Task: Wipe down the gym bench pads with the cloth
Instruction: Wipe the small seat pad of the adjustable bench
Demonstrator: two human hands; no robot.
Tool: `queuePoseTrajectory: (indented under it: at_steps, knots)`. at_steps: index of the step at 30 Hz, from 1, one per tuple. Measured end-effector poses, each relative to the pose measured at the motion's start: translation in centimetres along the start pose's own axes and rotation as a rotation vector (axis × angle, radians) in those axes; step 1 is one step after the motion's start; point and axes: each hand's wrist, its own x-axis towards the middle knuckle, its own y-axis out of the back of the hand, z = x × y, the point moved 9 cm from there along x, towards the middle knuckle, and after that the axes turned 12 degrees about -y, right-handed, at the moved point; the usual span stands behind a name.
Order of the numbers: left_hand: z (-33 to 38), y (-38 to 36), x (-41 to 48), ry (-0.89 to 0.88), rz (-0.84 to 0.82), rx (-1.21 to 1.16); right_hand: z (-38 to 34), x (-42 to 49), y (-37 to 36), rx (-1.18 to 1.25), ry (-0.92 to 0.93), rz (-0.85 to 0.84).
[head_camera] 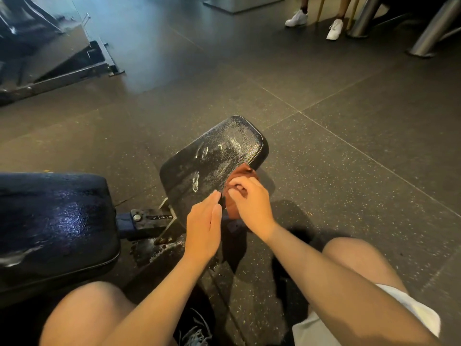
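Pinching the rust-brown cloth (240, 172), bunched at the near right edge of the seat pad (219, 151): right hand (252, 201). Left hand (203, 226) straight-fingered, holding nothing, just beside. Risk: the wadded cloth may only smear the wet streaks, or slip off the edge.

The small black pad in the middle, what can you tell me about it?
The small black pad is a cushion with rounded corners, vinyl-like and pebbled, set at a tilt on a metal frame. White wet streaks and droplets cover its top. A reddish-brown cloth lies against its right edge, gripped by the right hand. The straight fingers of the left hand reach its near edge.
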Motion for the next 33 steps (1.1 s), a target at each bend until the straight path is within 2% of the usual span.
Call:
queuePoseTrajectory:
  at_steps: [3, 5, 7, 11, 14, 16, 19, 21, 23, 26, 30, 33]
  knots:
    - [-0.7, -0.1, -0.8, 0.045, -0.014, -0.001, -0.1, 2.5, 3.9, 0.116, -0.060, 0.191]
    - [-1.5, -0.4, -1.3, 0.071, -0.041, 0.024, -0.3, 3.2, 4.2, 0.124, -0.101, 0.224]
    - [-1.5, -0.3, -1.4, 0.068, -0.046, 0.021, -0.9, 2.3, 3.1, 0.124, -0.100, 0.190]
    - [0.1, 0.4, -0.6, 0.033, 0.029, -0.034, -0.3, -2.2, -1.5, 0.085, -0.032, 0.001]
    - [0.0, 0.3, -0.7, 0.016, 0.012, -0.013, 0.5, -2.5, -2.8, 0.053, -0.055, -0.098]
    - [-0.8, 0.0, -0.8, 0.051, -0.019, 0.006, 0.5, -1.1, -1.3, 0.064, -0.065, -0.041]
    - [-1.5, -0.2, -1.5, 0.100, -0.042, 0.015, 0.9, 1.4, 2.2, 0.180, -0.143, 0.135]
    - [-1.5, 0.1, -2.0, 0.113, -0.029, 0.005, 0.5, 1.9, 2.6, 0.203, -0.144, 0.162]
    - [-1.1, 0.5, -2.3, 0.101, -0.008, -0.037, 0.0, 1.1, 1.4, 0.155, -0.108, 0.135]
    - [-0.8, 0.7, -2.2, 0.090, 0.013, -0.064, 0.5, -1.8, -2.3, 0.075, -0.027, -0.003]
    - [-2.6, -0.2, -2.1, 0.098, -0.003, -0.076, 0.8, -2.8, -4.1, 0.014, -0.018, -0.136]
    - [-2.5, 0.1, -2.3, 0.144, 0.002, -0.032, -0.6, -0.6, -0.4, 0.031, 0.038, -0.002]
